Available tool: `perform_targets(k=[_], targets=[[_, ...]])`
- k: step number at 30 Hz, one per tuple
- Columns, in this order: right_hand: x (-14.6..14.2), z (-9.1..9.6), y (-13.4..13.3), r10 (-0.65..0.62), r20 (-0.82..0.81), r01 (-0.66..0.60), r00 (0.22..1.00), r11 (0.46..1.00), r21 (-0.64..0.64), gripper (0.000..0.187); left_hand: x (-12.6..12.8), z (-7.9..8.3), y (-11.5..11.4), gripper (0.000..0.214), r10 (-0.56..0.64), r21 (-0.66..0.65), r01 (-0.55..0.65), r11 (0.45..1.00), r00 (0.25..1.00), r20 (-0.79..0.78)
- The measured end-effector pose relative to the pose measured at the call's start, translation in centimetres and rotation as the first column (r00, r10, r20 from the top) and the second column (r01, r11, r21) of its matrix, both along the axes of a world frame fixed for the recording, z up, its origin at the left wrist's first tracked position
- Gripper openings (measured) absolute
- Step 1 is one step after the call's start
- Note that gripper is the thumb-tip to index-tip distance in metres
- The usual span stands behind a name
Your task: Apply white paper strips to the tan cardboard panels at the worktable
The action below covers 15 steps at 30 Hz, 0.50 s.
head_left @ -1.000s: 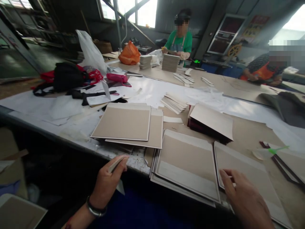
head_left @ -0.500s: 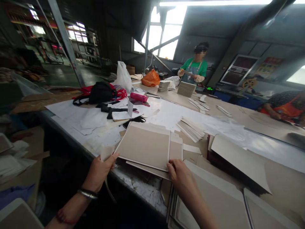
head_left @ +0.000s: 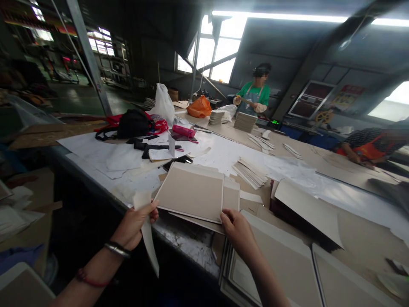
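Observation:
A beige board with pale edges (head_left: pixel 191 192) lies near the table's front edge, on top of other boards. My left hand (head_left: pixel 134 226) is closed around a pale, narrow paper-like strip (head_left: pixel 150 247), whose tail dangles below the table edge. Its fingertips are at the board's near left corner. With fingers curled, my right hand (head_left: pixel 237 230) grips the board's near right corner. A smaller beige flap (head_left: pixel 230 197) sticks out past the board's right side.
Larger beige boards (head_left: pixel 281 260) are stacked at my right, with a curved sheet (head_left: pixel 306 209) behind. Loose strips (head_left: pixel 251 172), a phone (head_left: pixel 182 160) and a black bag (head_left: pixel 134 123) lie on the table. A co-worker in green (head_left: pixel 254 96) stands across; another person (head_left: pixel 367 147) is at right.
The strip in my left hand now shows more of its length, hanging lower and broadside. Both hands remain at the board's near corners. The view has shifted slightly.

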State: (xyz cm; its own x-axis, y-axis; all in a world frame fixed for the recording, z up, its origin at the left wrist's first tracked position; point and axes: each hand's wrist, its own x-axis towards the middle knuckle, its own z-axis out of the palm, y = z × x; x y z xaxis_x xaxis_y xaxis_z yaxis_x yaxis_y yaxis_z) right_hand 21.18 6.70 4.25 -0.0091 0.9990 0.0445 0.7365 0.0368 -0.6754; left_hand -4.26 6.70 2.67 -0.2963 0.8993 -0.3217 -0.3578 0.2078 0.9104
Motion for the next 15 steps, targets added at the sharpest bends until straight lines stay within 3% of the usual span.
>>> perform_targets(k=[4,10,13,15], targets=[[0.1,0.2,0.1,0.025,-0.027,-0.025,0.999,1.000,0.011,0.029,0.0,1.0,-0.3,0.021,-0.017,-0.030,0.019,0.999,0.999,0.045],[0.7,0.7,-0.7,-0.024,-0.120,0.029,0.992,0.999,0.045,0.035,1.1,4.6,-1.8,0.022,-0.032,0.110,0.024,0.994,0.997,0.071],[1.5,1.2,-2.4,-0.101,-0.282,0.107,0.954,0.994,0.004,0.037,2.2,6.2,-3.0,0.024,-0.067,0.128,0.058,0.990,0.995,0.069],[2.5,1.4,-4.1,-0.154,-0.446,0.125,0.882,0.988,-0.095,0.038,3.1,6.8,-4.1,0.025,-0.098,0.111,0.090,0.990,0.992,0.073]])
